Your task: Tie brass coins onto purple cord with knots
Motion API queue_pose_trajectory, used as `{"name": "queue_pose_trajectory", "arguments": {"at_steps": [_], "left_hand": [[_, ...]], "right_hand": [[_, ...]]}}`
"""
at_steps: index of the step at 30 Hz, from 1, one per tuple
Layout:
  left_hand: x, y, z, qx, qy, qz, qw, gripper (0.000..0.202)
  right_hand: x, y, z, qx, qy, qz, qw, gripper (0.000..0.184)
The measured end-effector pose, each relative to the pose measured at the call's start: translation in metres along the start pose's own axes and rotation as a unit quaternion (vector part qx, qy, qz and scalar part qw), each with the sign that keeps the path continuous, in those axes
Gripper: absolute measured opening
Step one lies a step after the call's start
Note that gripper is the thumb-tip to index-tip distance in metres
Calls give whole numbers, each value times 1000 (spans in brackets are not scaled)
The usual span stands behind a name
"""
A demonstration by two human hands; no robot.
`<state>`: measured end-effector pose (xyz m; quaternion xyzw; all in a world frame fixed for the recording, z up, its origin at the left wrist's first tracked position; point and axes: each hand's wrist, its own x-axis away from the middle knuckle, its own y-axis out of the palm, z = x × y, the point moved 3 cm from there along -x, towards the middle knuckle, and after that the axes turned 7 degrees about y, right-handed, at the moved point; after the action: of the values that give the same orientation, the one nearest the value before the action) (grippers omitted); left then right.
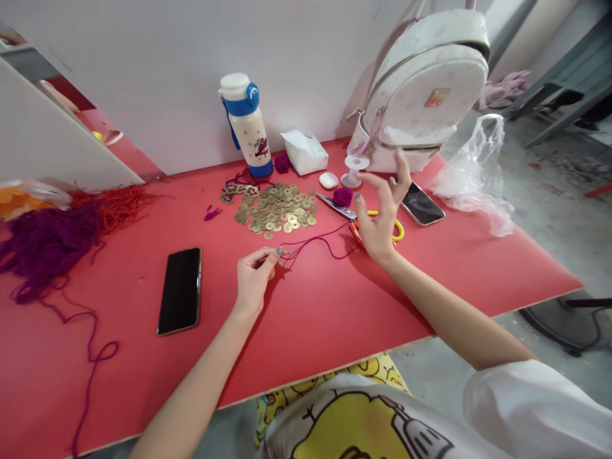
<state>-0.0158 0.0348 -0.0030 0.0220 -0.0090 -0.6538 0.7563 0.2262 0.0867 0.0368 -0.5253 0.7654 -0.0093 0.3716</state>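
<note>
Strands of purple yarn (313, 240) run across the red table in front of me. Their left end is pinched between the thumb and finger of my left hand (255, 271), just in front of a pile of brass-coloured coins (277, 207) with holes in them. My right hand (380, 217) is raised with its fingers apart, holding nothing that I can see. Below and behind it lie scissors (351, 213) with yellow and orange handles, partly hidden by the hand. A small ball of purple yarn (343, 197) rests by the blades.
Behind the coins stand a water bottle (248, 131), a tissue pack (306, 153) and a white spool (352, 172). A phone (180, 291) lies left, another (421, 203) right. A white backpack (421, 95) and plastic bag (473, 175) are at right; a purple yarn heap (52, 245) is far left.
</note>
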Motion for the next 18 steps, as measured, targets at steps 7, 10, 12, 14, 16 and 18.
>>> {"name": "queue_pose_trajectory", "arguments": {"at_steps": [7, 10, 12, 14, 16, 18], "left_hand": [[2, 4, 5, -9, 9, -20, 1000, 29], [2, 5, 7, -27, 30, -40, 998, 26], [3, 4, 7, -56, 46, -46, 996, 24], [4, 3, 9, -122, 85, -50, 988, 22], [6, 4, 12, -228, 155, -66, 959, 19], [9, 6, 14, -340, 236, -99, 905, 19]], "right_hand": [[49, 46, -27, -24, -100, -347, 932, 22], [62, 55, -29, -47, -84, -402, 911, 22], [62, 53, -30, -58, -85, -401, 910, 22], [59, 47, -32, -55, -105, -389, 914, 24], [56, 42, -34, -46, -129, -377, 916, 21], [54, 40, -34, -41, -140, -363, 920, 20]]}}
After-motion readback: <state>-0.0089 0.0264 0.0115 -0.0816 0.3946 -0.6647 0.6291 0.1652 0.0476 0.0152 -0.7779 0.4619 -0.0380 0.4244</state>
